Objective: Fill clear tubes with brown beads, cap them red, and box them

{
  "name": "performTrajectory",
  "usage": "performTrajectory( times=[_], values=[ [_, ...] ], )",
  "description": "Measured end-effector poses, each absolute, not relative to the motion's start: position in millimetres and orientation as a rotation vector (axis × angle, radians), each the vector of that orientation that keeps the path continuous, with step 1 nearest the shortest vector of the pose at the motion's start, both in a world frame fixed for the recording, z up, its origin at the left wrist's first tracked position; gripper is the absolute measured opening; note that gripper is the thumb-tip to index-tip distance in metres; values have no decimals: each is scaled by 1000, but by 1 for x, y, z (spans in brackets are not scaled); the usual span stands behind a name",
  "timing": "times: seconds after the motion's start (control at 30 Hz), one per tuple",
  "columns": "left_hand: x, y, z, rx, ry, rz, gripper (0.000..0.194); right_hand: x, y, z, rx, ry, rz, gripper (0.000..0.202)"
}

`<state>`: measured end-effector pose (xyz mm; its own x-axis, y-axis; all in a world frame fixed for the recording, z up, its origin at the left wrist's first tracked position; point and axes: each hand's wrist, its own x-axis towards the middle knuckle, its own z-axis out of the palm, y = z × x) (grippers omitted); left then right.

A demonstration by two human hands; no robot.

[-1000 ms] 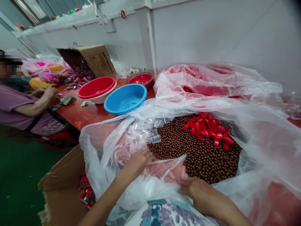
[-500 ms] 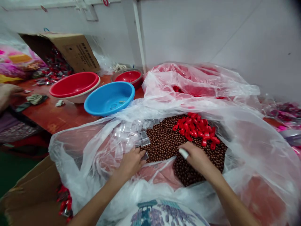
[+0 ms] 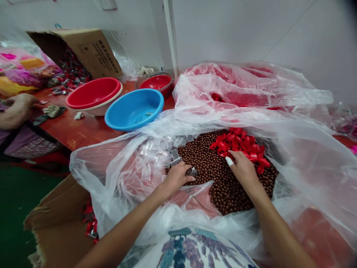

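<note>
Red counter (image 3: 71, 130) against a pale wall (image 3: 237, 33), spread with plastic sheeting (image 3: 107, 163). Brown balls (image 3: 203, 158) lie on it, clear cases (image 3: 153, 152) to their left, red caps (image 3: 237, 140) at far right. Left hand (image 3: 177, 176) pinches 1 small case (image 3: 192, 171) by the balls; right hand (image 3: 244, 171) is at the caps, its grasp unclear.

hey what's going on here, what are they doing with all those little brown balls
A person's left grip holds a small clear container over the brown balls, which lie spread on plastic film. The right grip is at the pile of red pieces; whether it has one is unclear. More clear containers lie to the left. A co-worker's arm shows farther left.
</note>
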<state>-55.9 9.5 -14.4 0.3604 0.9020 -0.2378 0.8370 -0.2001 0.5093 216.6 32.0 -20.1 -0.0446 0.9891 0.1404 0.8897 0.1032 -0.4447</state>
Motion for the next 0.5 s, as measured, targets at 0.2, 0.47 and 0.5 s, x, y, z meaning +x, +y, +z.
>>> performTrajectory(
  times=[0.2, 0.47, 0.5],
  values=[
    [-42, 11, -23, 1897, 1428, 362, 40, 217, 11, -21, -1659, -1445, 855, 35],
    [-33, 7, -24, 1550, 1363, 543, 40, 195, -21, -19, -1350, -902, 1499, 35],
    [-33, 7, -24, 1497, 1344, 559, 40, 192, -23, -19, -1332, -880, 1528, 35]
  ],
)
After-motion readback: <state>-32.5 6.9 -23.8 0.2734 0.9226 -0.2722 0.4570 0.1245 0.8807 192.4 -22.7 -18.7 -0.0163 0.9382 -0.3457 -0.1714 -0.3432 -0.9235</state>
